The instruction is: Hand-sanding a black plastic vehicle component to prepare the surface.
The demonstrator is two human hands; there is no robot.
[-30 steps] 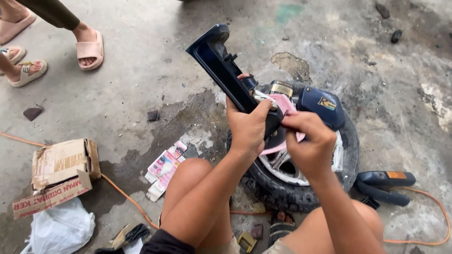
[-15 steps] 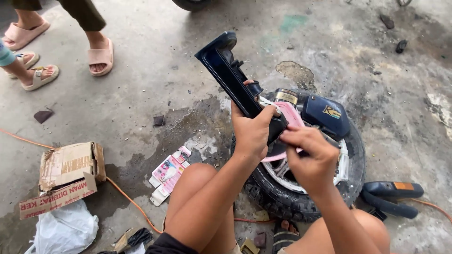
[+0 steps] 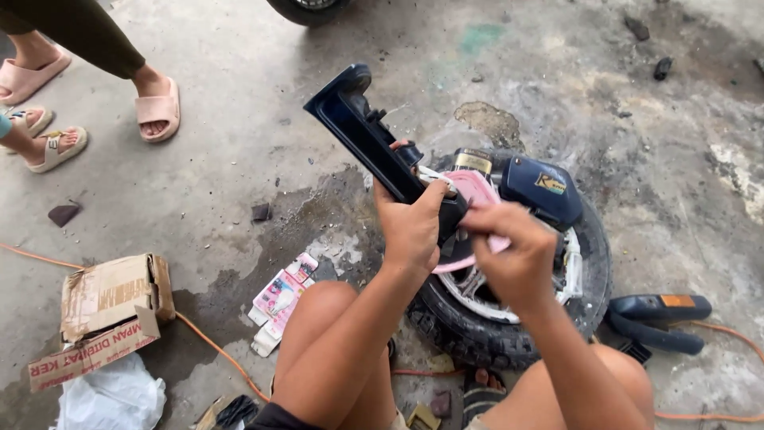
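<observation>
Dark blue plastic motorcycle panel (image 3: 362,131), long and narrow, is clasped at its lower end by the left hand (image 3: 410,227), now tilted higher over the black rubber tyre (image 3: 477,334). Right hand (image 3: 513,259) has moved in, pinching a pink cloth (image 3: 477,195) against it.

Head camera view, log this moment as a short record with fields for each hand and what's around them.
Left hand: grips dark blue elongated plastic panel, tilted up-left
Right hand: pinches pink cloth against the panel's lower end
Below the hands: black rubber tyre on wheel, lying flat
Floor: torn cardboard box, orange cable
</observation>
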